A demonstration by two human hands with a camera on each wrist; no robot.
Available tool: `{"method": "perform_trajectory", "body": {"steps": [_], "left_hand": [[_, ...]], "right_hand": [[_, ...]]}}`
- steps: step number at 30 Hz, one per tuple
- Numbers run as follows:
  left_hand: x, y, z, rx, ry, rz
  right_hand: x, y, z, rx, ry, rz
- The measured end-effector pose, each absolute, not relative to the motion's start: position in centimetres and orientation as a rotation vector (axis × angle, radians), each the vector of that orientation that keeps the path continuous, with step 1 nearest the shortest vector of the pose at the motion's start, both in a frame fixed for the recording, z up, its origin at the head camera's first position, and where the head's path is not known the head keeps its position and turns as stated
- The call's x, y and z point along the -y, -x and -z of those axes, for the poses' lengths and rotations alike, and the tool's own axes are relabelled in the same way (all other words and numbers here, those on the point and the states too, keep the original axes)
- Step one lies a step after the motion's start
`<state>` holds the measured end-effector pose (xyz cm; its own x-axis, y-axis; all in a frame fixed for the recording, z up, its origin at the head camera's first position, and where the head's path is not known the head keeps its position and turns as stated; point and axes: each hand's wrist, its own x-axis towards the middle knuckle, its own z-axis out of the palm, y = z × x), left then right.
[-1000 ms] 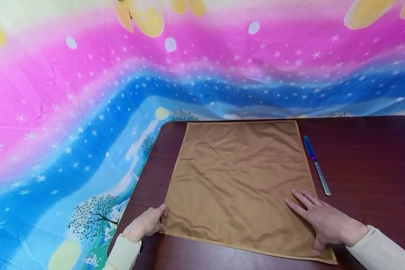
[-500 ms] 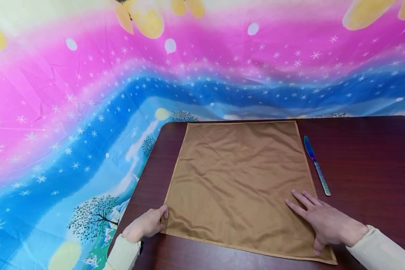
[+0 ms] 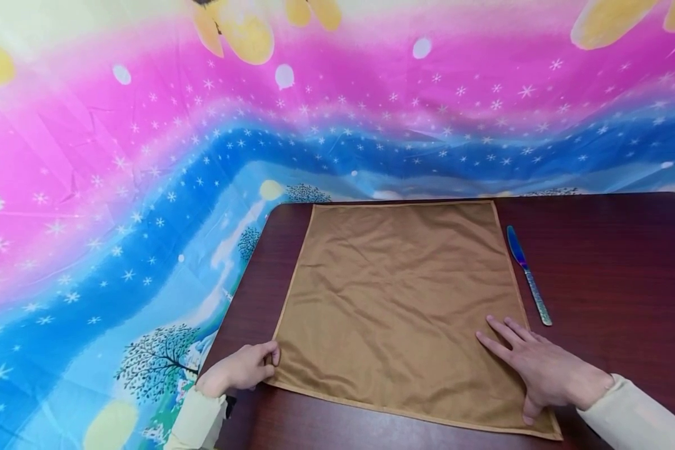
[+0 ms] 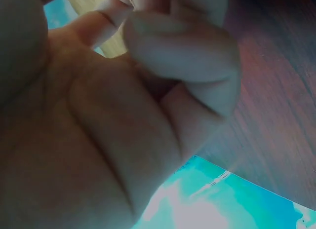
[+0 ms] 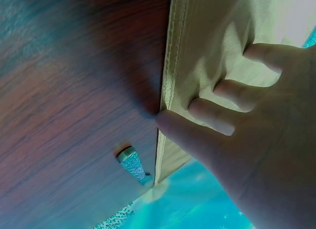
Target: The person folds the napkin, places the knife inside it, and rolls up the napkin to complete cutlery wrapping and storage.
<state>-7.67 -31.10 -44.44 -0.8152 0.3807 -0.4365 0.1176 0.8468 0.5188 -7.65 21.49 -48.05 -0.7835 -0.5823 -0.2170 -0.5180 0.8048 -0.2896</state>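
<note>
A brown cloth napkin (image 3: 394, 300) with a stitched hem lies spread out on the dark wood table, lightly wrinkled. At its near left corner my left hand (image 3: 242, 367) pinches the cloth between thumb and fingers. In the left wrist view the fingers (image 4: 182, 54) of that hand are curled, and only a little of the cloth shows past them. My right hand (image 3: 551, 369) rests on the napkin near the right corner, fingers spread. The right wrist view shows its fingertips (image 5: 200, 106) pressing into the cloth, with one at the hem.
A table knife (image 3: 527, 275) with an iridescent blade and patterned handle lies just right of the napkin. The dark red-brown table (image 3: 624, 269) has a rounded far left corner. Behind it hangs a pink and blue printed cloth (image 3: 371, 94) with snowflakes.
My left hand has shifted slightly left, drawing the napkin's near left corner outward a little. My right hand has stayed in place.
</note>
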Motion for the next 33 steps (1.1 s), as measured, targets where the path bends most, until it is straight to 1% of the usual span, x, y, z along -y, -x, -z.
{"method": "perform_trajectory", "body": {"steps": [6, 17, 24, 29, 33], "left_hand": [[31.1, 7.8, 44.3, -2.468, -0.296, -0.677], [31.7, 8.8, 43.5, -2.425, -0.466, -0.718], [31.9, 9.3, 43.3, -2.509, -0.647, -0.688], [32.0, 9.6, 43.0, -2.501, -0.619, -0.686], [32.2, 9.8, 42.7, -2.512, -0.653, -0.670]], "right_hand": [[-21.5, 7.8, 47.8, -2.685, 0.844, 0.310], [-21.6, 7.9, 47.4, -2.672, 0.867, 0.294], [-21.6, 8.0, 47.1, -2.671, 0.858, 0.304], [-21.5, 8.0, 47.2, -2.670, 0.840, 0.343], [-21.3, 7.7, 47.4, -2.682, 0.830, 0.352]]}}
